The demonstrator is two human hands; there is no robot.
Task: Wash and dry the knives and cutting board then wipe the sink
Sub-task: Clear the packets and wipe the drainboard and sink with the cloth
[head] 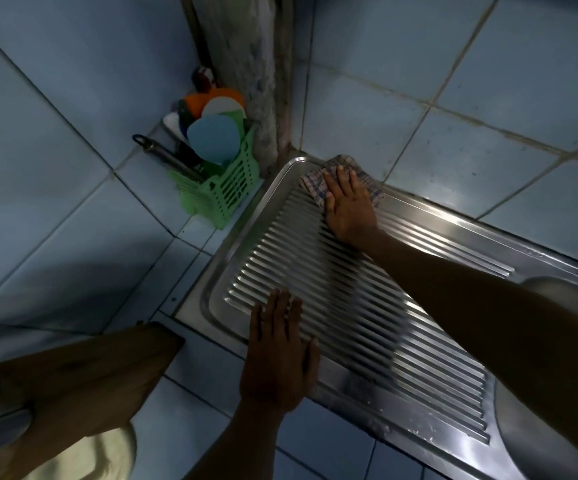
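Note:
A steel sink unit with a ribbed drainboard (367,306) runs from the centre to the right; part of its basin (557,410) shows at the right edge. My right hand (348,206) lies flat on a checked cloth (311,178), pressing it onto the far corner of the drainboard. My left hand (278,351) rests palm down on the near rim of the drainboard, fingers apart, holding nothing. A wooden cutting board (83,375) lies on the tiled counter at the lower left. I see no knives that I can be sure of.
A green plastic basket (228,188) with coloured lids, a metal-handled utensil (166,155) and other items stands in the back corner, left of the drainboard. Blue tiled walls rise behind and to the right. A pale cloth (100,452) lies at the bottom left.

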